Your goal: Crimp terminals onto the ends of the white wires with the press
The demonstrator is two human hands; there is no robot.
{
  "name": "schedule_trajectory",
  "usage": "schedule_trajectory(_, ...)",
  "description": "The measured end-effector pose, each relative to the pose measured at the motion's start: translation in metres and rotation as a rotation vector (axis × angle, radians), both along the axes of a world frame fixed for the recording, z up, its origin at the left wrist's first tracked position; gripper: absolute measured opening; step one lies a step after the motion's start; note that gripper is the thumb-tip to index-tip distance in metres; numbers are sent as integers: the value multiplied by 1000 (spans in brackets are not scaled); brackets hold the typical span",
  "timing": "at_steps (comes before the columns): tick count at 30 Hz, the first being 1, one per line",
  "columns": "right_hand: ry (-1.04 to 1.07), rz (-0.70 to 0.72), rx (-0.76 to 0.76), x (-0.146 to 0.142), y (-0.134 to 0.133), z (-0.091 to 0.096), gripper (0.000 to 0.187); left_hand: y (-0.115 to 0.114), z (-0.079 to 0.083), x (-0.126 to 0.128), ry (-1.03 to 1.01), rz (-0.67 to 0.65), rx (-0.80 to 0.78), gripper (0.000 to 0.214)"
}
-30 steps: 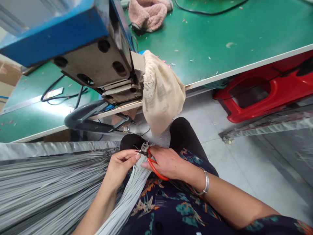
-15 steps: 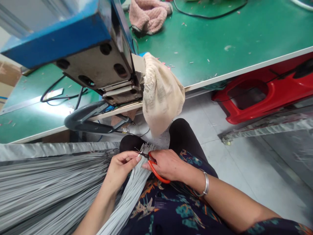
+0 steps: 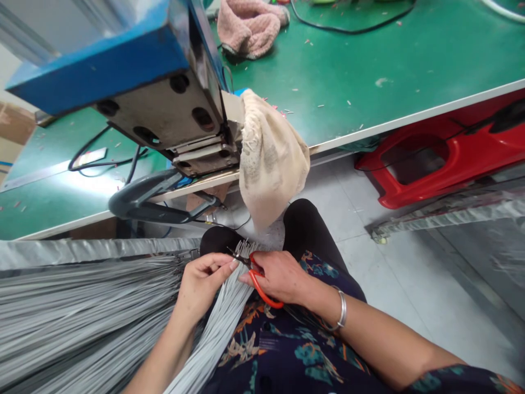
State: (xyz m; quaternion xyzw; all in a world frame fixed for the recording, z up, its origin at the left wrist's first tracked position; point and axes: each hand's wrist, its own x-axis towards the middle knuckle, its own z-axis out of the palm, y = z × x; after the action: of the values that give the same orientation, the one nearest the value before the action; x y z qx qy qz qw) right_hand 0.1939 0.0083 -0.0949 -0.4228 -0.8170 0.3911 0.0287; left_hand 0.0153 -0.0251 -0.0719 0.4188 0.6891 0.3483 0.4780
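Observation:
A bundle of thin grey wires lies across my lap, its cut ends fanned out between my knees. My right hand grips scissors with orange-red handles, just over the bundle near those ends. Their short dark blades point left, toward the fingertips of my left hand. Thumb and index finger of that hand are pinched together at the blade tips. What they pinch is too small to make out. Whether the blades are fully closed is hard to see.
A blue press machine stands at the edge of the green table, with a cream cloth bag hanging beside it. More grey wires lie at left. A red plastic stool is at right; a pink towel lies behind.
Almost nothing differs. The view has shifted slightly, and both hands and the scissors stay in nearly the same place over the wires.

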Motion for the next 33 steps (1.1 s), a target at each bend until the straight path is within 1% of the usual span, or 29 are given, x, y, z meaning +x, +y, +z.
schedule_trajectory(7,49,0,-8,0,-2,3,53,-2,-4,-3,-69,-29,-26,12)
schedule_trajectory(15,63,-7,1,2,-2,-7,52,-3,-5,-4,-115,-54,-31,10)
schedule_trajectory(17,68,-9,2,2,-2,-7,52,-3,-4,-3,-98,-48,-15,10)
schedule_trajectory(21,71,-31,33,1,-3,-4,51,-3,-5,-3,21,-49,59,10)
schedule_trajectory(23,73,-40,51,1,-3,-4,49,-4,-6,-4,32,-63,80,9)
schedule_trajectory(28,105,-21,83,3,-2,-4,45,-4,-6,-8,-44,-113,-2,12)
schedule_trajectory(33,123,-19,52,4,-2,-5,47,-5,-3,-7,-93,-103,-23,10)
